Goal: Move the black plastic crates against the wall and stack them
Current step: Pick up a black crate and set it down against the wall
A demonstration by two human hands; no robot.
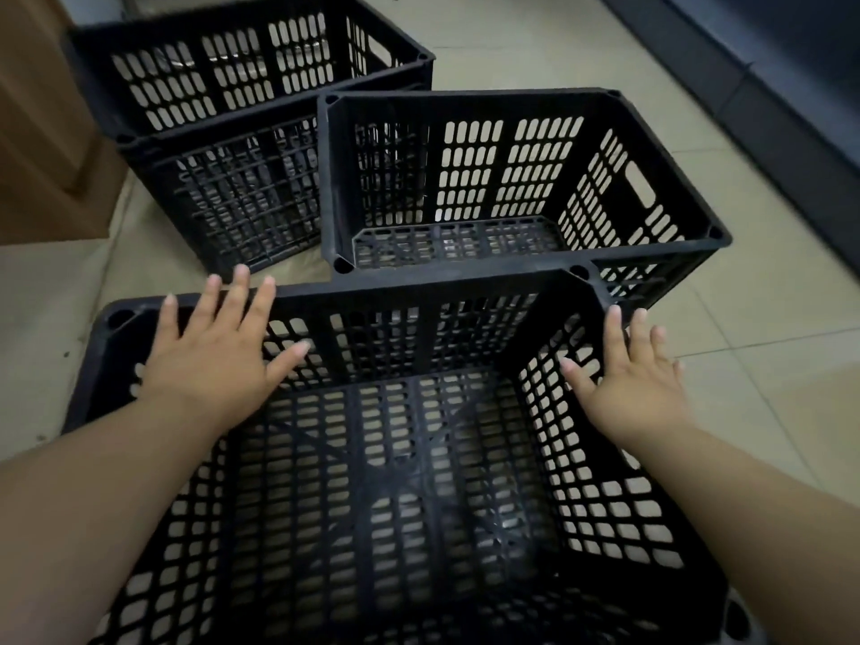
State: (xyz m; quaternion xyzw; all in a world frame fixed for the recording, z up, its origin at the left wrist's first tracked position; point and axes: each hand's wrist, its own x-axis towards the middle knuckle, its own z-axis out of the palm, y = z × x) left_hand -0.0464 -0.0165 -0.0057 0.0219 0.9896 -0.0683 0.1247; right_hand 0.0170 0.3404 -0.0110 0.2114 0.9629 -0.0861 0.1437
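Note:
A large black slotted crate [409, 290] fills the near part of the view, open side up and empty. My left hand [218, 351] hovers over its far left rim, fingers spread, holding nothing. Over the crate's right wall, my right hand [637, 379] is spread the same way, fingertips near the far right corner. Touching its far rim sits a second empty black crate [470, 97]. Behind and to the left, two more black crates stand stacked, the top one [260, 109] resting on the lower one [242, 211].
The floor [768, 365] is pale tile. A brown wooden panel or cabinet [42, 132] stands at the far left beside the stack. A dark wall base or fixture [791, 86] runs along the right side.

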